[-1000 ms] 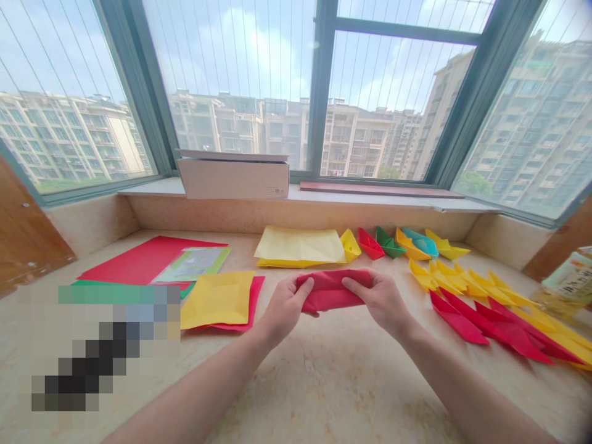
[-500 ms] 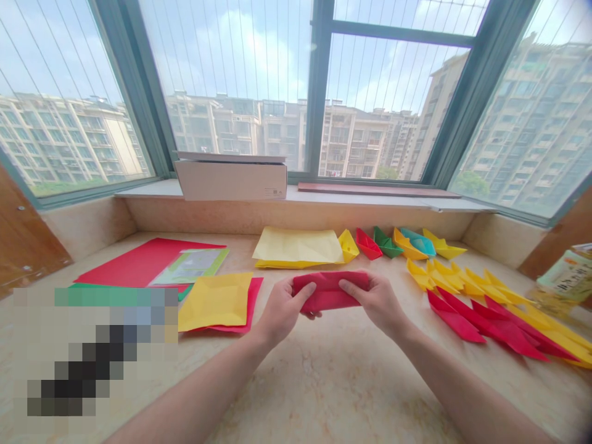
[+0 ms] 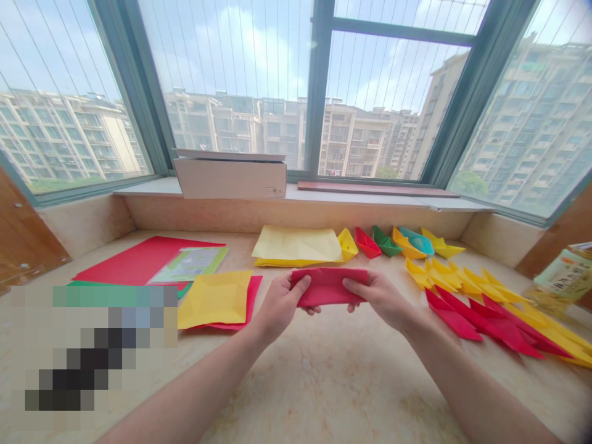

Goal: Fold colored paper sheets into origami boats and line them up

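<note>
A folded red paper (image 3: 329,287), roughly rectangular, is held level above the counter between both hands. My left hand (image 3: 283,302) grips its left end, thumb on the near face and fingertips showing below. At the right end my right hand (image 3: 380,295) pinches it the same way, thumb on top and fingers underneath. To the left lies a yellow square sheet (image 3: 217,300) over red paper (image 3: 254,299). Behind the hands is a stack of pale yellow paper (image 3: 298,245). Folded red paper boats (image 3: 456,316) and yellow paper boats (image 3: 462,277) line the right side.
Small finished boats, including a green paper boat (image 3: 386,241), stand at the back. Red sheets (image 3: 139,259) and a clear packet (image 3: 192,265) lie at left, near a blurred-out patch. A white box (image 3: 231,177) sits on the sill; a plastic jar (image 3: 562,274) stands far right.
The red paper has been turned slightly and now looks flatter and more level. My right fingertips have come into view under its lower edge. Both hands keep their hold.
</note>
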Available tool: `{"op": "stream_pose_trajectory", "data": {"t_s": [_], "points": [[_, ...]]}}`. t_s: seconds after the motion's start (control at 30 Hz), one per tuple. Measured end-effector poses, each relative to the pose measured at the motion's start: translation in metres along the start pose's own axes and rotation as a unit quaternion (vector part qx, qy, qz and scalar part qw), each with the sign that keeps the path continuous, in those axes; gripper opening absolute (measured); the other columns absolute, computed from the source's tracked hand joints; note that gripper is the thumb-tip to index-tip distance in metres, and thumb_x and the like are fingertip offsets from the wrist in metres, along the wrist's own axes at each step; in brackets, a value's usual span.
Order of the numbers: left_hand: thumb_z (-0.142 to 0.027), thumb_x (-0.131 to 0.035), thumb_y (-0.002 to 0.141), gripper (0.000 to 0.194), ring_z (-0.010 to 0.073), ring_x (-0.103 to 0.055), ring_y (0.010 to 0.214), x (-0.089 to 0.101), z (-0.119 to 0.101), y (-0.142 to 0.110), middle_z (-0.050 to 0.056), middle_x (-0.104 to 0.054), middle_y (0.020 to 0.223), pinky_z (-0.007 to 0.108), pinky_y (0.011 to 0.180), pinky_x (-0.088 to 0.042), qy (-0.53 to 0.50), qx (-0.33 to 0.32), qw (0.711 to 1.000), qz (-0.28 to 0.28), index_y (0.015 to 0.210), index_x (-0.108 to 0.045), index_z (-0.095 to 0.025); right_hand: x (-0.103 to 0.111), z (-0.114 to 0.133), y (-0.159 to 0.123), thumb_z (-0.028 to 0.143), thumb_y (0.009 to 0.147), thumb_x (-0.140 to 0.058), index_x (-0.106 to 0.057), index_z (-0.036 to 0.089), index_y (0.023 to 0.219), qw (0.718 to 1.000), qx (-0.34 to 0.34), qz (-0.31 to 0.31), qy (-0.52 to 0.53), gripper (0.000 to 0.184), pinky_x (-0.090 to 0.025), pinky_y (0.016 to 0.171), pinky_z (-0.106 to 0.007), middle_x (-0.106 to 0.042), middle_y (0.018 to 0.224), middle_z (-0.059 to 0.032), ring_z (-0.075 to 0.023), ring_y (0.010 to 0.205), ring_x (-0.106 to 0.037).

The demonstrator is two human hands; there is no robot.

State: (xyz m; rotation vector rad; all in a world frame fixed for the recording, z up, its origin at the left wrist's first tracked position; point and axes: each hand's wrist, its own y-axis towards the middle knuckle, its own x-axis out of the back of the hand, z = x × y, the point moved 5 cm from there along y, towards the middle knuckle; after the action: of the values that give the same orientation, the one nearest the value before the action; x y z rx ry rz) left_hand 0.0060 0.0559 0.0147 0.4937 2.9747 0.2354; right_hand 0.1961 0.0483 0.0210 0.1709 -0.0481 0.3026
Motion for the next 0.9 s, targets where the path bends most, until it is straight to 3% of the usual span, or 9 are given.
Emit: {"op": "stream_pose_trajectory", "data": {"t_s": [0.17, 0.4, 0.53, 0.9], "points": [[-0.044, -0.061, 0.089, 0.036, 0.0157, -0.068, 0.054, 0.0, 0.001, 0.002, 0.006, -0.072, 0.071, 0.022, 0.049, -0.052, -0.022, -0.009, 0.999, 0.039, 0.105, -0.061, -0.012, 0.006, -0.002, -0.001, 0.039, 0.086, -0.069, -0.071, 0.016, 0.116, 0.998, -0.002, 0.054, 0.021, 0.038, -0.052, 0.057, -0.026, -0.072, 0.086, -0.0064, -0.0131, 0.061, -0.062], [-0.037, -0.065, 0.087, 0.036, 0.0157, -0.07, 0.057, 0.005, 0.004, 0.004, 0.008, -0.073, 0.084, 0.024, 0.053, -0.055, 0.004, 0.015, 0.998, 0.054, 0.112, -0.062, -0.012, 0.007, -0.006, 0.001, 0.04, 0.087, -0.068, -0.07, 0.018, 0.119, 0.999, -0.001, 0.055, 0.001, 0.039, -0.052, 0.06, -0.029, -0.072, 0.088, -0.0069, -0.015, 0.064, -0.062], [-0.035, -0.065, 0.087, 0.037, 0.0172, -0.071, 0.059, 0.004, 0.008, 0.002, 0.007, -0.073, 0.079, 0.025, 0.056, -0.056, 0.013, 0.044, 0.996, 0.076, 0.115, -0.06, -0.011, 0.008, -0.008, 0.001, 0.04, 0.087, -0.067, -0.071, 0.017, 0.117, 0.999, -0.007, 0.037, -0.008, 0.038, -0.051, 0.06, -0.028, -0.073, 0.086, -0.0065, -0.0145, 0.062, -0.062], [-0.04, -0.067, 0.085, 0.035, 0.0176, -0.07, 0.066, 0.006, 0.007, 0.002, 0.008, -0.074, 0.088, 0.026, 0.058, -0.055, 0.054, 0.046, 0.997, 0.026, 0.107, -0.064, -0.013, 0.008, -0.013, 0.002, 0.042, 0.087, -0.067, -0.069, 0.015, 0.119, 0.998, -0.032, 0.023, -0.048, 0.042, -0.047, 0.059, -0.027, -0.073, 0.083, -0.0073, -0.0149, 0.063, -0.062]]}}
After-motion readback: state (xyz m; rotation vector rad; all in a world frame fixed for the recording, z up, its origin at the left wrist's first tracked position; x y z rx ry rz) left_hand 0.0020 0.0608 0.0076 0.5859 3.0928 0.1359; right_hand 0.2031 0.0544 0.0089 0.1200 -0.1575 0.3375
